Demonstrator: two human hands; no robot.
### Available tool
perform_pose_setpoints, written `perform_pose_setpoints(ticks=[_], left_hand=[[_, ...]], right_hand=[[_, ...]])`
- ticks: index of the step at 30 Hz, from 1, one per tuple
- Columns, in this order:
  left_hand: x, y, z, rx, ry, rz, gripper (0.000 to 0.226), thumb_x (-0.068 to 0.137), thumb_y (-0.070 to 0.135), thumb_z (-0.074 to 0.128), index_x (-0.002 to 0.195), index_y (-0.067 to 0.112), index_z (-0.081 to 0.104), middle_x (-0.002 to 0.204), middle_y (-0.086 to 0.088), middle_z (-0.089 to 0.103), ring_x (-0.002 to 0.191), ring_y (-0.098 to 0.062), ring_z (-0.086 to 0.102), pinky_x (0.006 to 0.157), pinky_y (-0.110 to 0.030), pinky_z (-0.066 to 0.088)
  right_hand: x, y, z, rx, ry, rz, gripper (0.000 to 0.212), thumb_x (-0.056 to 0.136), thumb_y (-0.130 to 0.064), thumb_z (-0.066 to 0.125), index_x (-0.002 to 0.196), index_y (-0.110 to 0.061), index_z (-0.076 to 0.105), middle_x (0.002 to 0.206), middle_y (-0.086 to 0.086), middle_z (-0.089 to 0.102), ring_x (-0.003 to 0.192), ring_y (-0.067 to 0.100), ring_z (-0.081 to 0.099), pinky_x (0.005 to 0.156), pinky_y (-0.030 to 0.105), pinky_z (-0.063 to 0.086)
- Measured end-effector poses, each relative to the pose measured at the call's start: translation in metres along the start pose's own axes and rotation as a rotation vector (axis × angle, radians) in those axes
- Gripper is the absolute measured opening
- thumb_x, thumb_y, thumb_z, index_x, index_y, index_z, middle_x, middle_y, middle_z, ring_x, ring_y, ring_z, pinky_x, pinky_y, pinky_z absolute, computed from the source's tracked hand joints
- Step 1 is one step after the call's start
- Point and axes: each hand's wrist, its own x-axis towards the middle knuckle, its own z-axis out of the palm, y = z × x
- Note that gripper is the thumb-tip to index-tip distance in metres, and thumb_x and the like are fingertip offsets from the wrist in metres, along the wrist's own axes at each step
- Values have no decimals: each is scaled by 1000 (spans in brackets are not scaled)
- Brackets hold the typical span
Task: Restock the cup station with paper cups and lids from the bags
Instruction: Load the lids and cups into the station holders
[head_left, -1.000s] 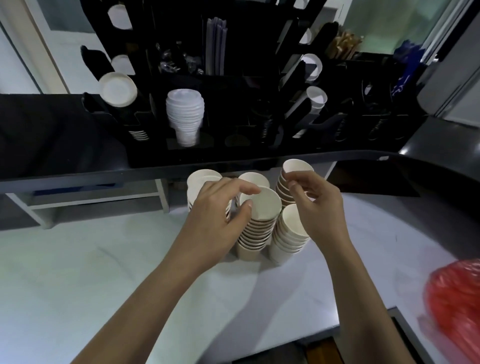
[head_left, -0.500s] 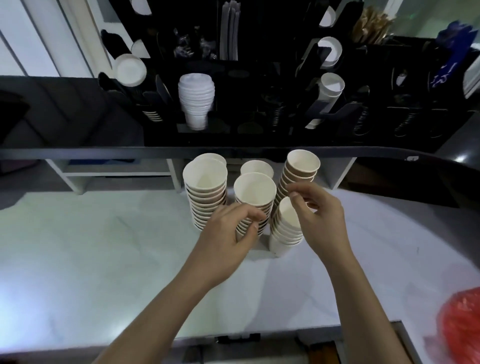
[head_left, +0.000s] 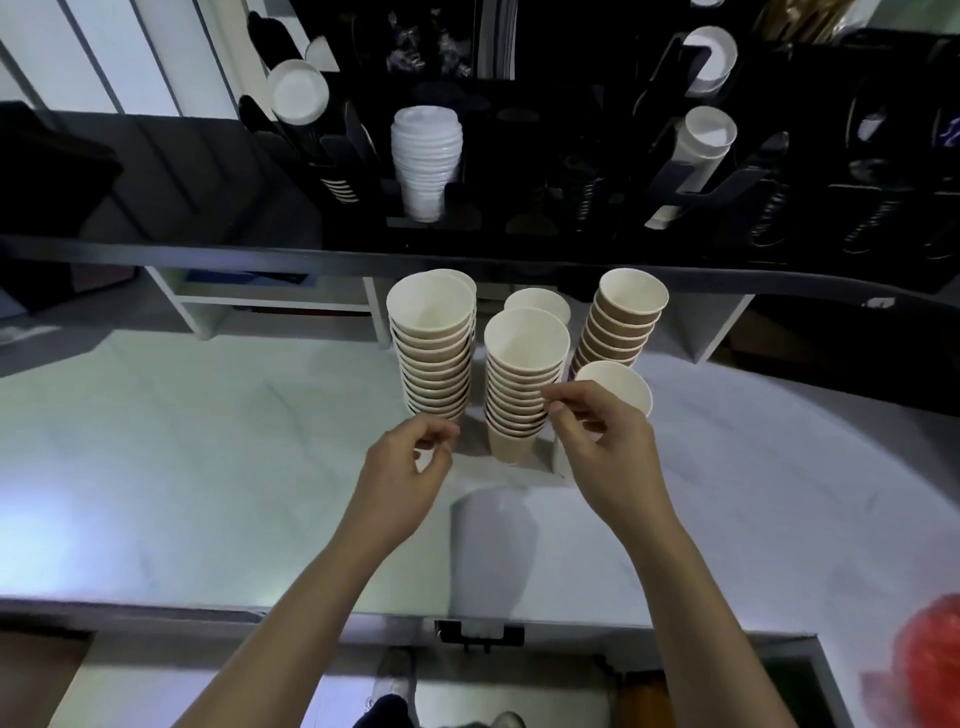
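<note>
Several stacks of brown paper cups stand on the white counter (head_left: 208, 467): a left stack (head_left: 431, 348), a middle stack (head_left: 524, 379) with another stack (head_left: 540, 304) behind it, a tall right stack (head_left: 626, 322) and a short stack (head_left: 618, 387). My left hand (head_left: 410, 473) hovers at the foot of the left stack, fingers curled and holding nothing. My right hand (head_left: 608, 457) is in front of the short stack. Its thumb and forefinger pinch the side of the middle stack. Above stands the black cup station (head_left: 545, 171).
On the black station a pile of white lids (head_left: 426, 156) sits left of centre. White cups (head_left: 704, 137) lie in slanted holders at right, and a round lid (head_left: 298, 91) at left. A red bag (head_left: 930, 665) is at the counter's lower right. The near counter edge (head_left: 311, 613) runs below my forearms.
My left hand came off the middle stack and drew back toward the left stack's foot. My right hand shifted from the short stack to the middle stack's side. The view has tilted down.
</note>
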Motion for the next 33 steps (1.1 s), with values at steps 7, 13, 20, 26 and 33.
perform_pose_setpoints(ticks=[7, 13, 20, 26, 33], left_hand=[[-2, -7, 5, -54, -3, -84, 25, 96, 11, 63, 97, 35, 70, 98, 21, 72, 93, -2, 65, 87, -28, 55], [-1, 8, 22, -93, -68, -28, 24, 96, 12, 64, 98, 34, 72, 98, 23, 72, 95, -5, 67, 89, -33, 56], [3, 34, 37, -143, -110, 56, 23, 96, 10, 64, 99, 31, 74, 97, 21, 73, 97, -5, 67, 87, -21, 53], [6, 45, 46, -154, -152, 69, 23, 96, 9, 65, 100, 29, 75, 99, 18, 74, 99, -7, 67, 88, -21, 53], [12, 58, 50, -185, -137, 83, 25, 94, 5, 65, 99, 27, 75, 98, 16, 75, 98, -8, 68, 87, -18, 52]], right_hand=[[-11, 17, -8, -33, 26, 21, 20, 98, -16, 64, 101, -32, 76, 92, -22, 74, 94, 4, 67, 80, 22, 53], [-2, 26, -35, -58, 180, 49, 19, 97, -12, 64, 103, -25, 77, 95, -16, 74, 91, 6, 66, 77, 20, 53], [46, 31, -69, -86, 316, 118, 22, 96, -24, 71, 118, -21, 67, 102, -8, 70, 92, 3, 65, 79, 23, 56], [95, 57, -73, -41, 207, 202, 72, 83, -37, 85, 143, -23, 48, 137, -1, 57, 120, 15, 56, 92, 28, 46], [133, 72, -61, -8, 50, 186, 91, 73, -26, 93, 148, -21, 41, 144, -5, 53, 128, 13, 53, 104, 34, 46]])
